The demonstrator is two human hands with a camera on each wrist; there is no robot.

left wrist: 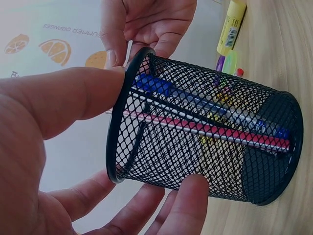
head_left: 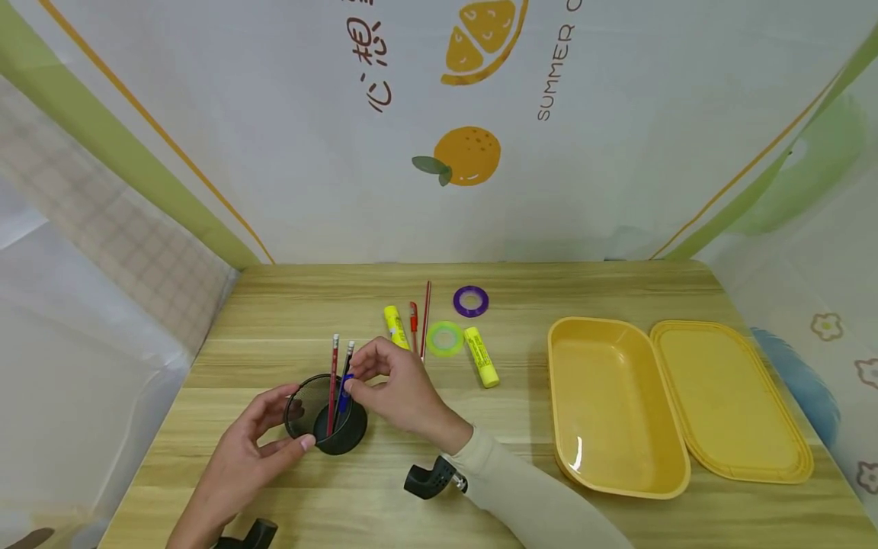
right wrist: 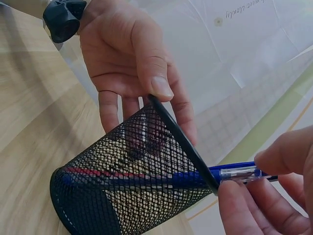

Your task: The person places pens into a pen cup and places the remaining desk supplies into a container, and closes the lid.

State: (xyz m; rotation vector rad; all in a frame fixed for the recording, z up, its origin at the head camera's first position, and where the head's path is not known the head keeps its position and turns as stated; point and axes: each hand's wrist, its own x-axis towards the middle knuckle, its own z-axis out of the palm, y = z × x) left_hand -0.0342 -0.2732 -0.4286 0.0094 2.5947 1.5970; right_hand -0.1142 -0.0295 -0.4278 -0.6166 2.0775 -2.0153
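A black mesh pencil cup (head_left: 351,436) stands on the table at the left. My left hand (head_left: 236,450) holds it, thumb on the rim and fingers around the far side. With thumb and fingers, my right hand (head_left: 405,389) pinches the upper end of a blue pen (right wrist: 239,174) at the cup's rim. The pen's lower part runs down inside the mesh, its tip near the base in the left wrist view. A red pencil (head_left: 334,374) and a dark pencil (head_left: 350,349), both with white erasers up, lean in the cup too.
Beyond my right hand lie a yellow glue stick (head_left: 395,326), a red pen (head_left: 414,316), a thin red pencil (head_left: 427,313), a green tape roll (head_left: 432,339), a purple tape roll (head_left: 459,309) and another glue stick (head_left: 482,358). At right are a yellow box (head_left: 610,396) and its lid (head_left: 730,400).
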